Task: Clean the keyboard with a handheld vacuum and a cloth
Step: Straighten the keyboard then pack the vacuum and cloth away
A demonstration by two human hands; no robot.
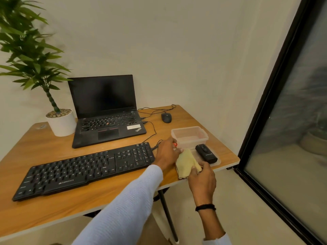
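Head view. Both hands meet at the cloth (186, 163) on the right end of the bench (44, 144).

The right hand (201, 181) pinches the cloth's near edge. The left hand (167, 154) touches its far corner; whether it grips cannot be told.

The keyboard (85, 168) lies left of the 2 hands, its long axis running left to right. Its right end is just beside the left hand, the nearer one.

The handheld vacuum (206, 153), a black hard-shelled block, lies just right of the cloth.

- Cloth: yellow, soft, folded.
- Keyboard: black rigid plastic, ridged with keys.

My cloth (185, 162) is soft, nappy fabric; the keyboard (85, 171) matt plastic; the table (53, 149) smooth wood grain, faintly glossy.
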